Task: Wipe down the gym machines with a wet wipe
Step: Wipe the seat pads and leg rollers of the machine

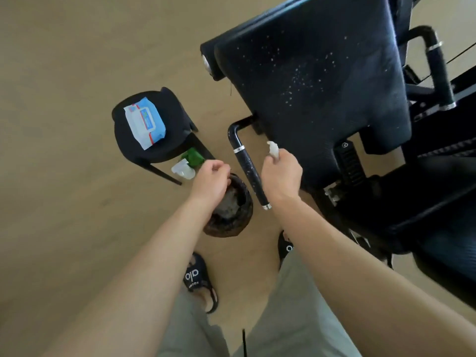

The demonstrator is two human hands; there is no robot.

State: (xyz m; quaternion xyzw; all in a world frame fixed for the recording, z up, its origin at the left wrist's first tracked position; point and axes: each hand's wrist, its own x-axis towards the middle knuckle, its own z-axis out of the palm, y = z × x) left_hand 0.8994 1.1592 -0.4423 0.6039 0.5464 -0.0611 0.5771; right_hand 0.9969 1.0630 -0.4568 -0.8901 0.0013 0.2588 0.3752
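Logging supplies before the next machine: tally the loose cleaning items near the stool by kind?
Wet wipe packs: 1, on the black stool
Spray bottles: 1, green, on the floor
Waste baskets: 1
Loose wipes: 1, gripped by the right hand
Total: 4

Tan wood-look floor point(64, 60); black stool point(123, 140); even light.

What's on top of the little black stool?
A blue and white pack of wipes lies flat on the black stool. Nothing else shows on the seat. The part of the seat under the pack is covered, so that part cannot be seen.
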